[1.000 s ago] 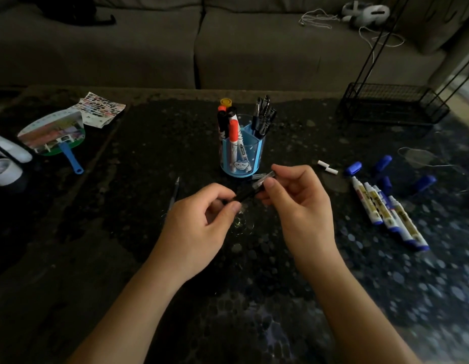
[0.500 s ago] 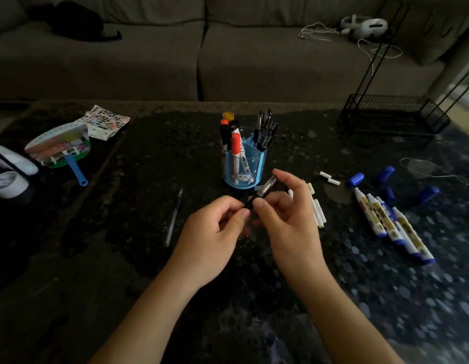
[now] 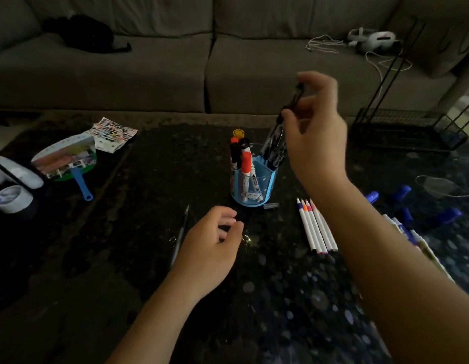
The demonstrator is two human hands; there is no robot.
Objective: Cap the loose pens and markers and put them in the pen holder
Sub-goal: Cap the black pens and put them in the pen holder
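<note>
Lifted since 0.5 s ago: right hand [image 3: 314,132] now up over the pen holder [image 3: 254,185], apart from left hand [image 3: 209,245]; before, both met low in front of holder around one black pen [image 3: 293,101]. Now pinching that pen betw. thumb and fingertips, pen tilted, lower end down among the black pens [image 3: 275,151] in holder's right-rear compartment. Can't tell if lower end rests inside or just above. Cap on or off: too dark and blurred to say.

Left hand low over counter [image 3: 123,258], fingers loosely curled, thumb near index tip, nothing visibly held.

Holder between and beyond the two hands, blue, upright. Orange, black and yellow-topped markers [image 3: 241,156] in its left side.

Just left of left hand: thin dark pen [image 3: 180,232] flat on counter. Under right forearm, left edge: four white thin markers [image 3: 316,227] side by side, coloured tips toward holder. Right of that forearm: white-bodied blue markers [image 3: 411,237], partly hidden by arm; loose blue caps [image 3: 449,214] beyond them.

Far left of left hand: hand fan [image 3: 68,161] w/ blue handle, printed sheet [image 3: 114,134] beside it.
</note>
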